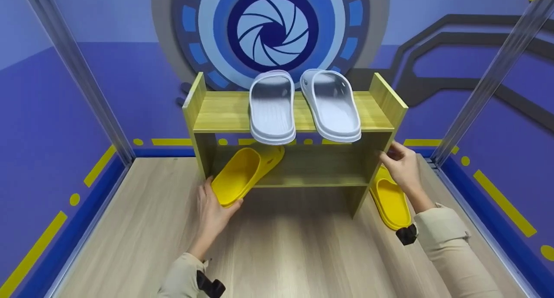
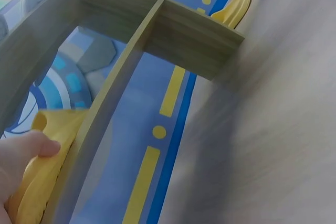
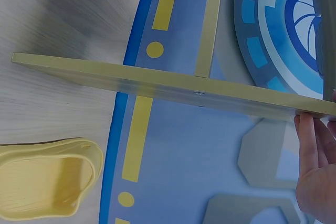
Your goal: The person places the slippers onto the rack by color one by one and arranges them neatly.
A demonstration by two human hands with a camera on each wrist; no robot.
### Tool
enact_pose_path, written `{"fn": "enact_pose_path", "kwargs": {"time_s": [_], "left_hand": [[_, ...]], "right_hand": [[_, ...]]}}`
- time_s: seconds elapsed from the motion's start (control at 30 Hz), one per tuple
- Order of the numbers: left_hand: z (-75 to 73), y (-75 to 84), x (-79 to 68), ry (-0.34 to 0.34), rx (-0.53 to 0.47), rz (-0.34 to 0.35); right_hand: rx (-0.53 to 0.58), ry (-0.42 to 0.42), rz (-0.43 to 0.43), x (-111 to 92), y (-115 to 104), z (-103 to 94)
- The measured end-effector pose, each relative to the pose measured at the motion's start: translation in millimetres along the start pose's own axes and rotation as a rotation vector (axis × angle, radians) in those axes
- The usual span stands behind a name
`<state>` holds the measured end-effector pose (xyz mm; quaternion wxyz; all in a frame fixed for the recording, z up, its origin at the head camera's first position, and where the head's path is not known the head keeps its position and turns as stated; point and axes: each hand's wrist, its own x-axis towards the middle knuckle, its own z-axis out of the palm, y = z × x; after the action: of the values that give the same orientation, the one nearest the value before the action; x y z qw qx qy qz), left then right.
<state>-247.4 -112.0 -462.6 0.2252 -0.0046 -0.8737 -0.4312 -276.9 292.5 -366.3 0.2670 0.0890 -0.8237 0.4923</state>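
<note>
The left hand (image 1: 215,211) grasps a yellow clog (image 1: 238,172) by its heel end, thumb along one side and fingers round the other. That clog slants into the lower compartment of a wooden shoe rack (image 1: 220,112), its toe pointing back and to the right and its heel jutting past the front edge of the lower shelf (image 1: 320,172). Whether the sole already bears on the board is hard to tell.

The right hand (image 1: 402,166) pinches the front edge of the rack's right side panel (image 1: 388,101), fingers flat against the outer face. Beside that panel, the second yellow clog (image 1: 394,205) stands on the desk (image 1: 298,246). A left grey clog (image 1: 272,112) and a right grey clog (image 1: 335,107) stand on the top board, heels overhanging its front.

The yellow clog looks like moulded foam: probably light, springy and hard to damage, smooth but easily held. The heel rim offers a sound grip and leaves the toe free to lead; squeezing hard would likely just flex the walls.

The left side panel (image 1: 198,99) crowds the heel, and the top board limits lifting. Room lies rightward along the lower shelf. The back has no panel above that shelf, so pushing too deep could drop the toe off behind.
</note>
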Motion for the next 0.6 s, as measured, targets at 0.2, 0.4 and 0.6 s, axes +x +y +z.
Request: {"fn": "enact_pose_path", "kwargs": {"time_s": [0.2,0.4,0.6], "left_hand": [[2.6,8.5,0.5,-0.021,-0.035,-0.053],[-2.1,8.6,-0.8,-0.078,-0.058,-0.057],[-4.1,6.8,-2.7,-0.069,-0.051,-0.022]], "right_hand": [[-0.024,-0.007,0.012,-0.8,-0.9,0.4],[0.003,0.011,0.009,-0.4,0.9,0.9],[0.007,-0.001,0.018,-0.3,1.3,0.1]]}}
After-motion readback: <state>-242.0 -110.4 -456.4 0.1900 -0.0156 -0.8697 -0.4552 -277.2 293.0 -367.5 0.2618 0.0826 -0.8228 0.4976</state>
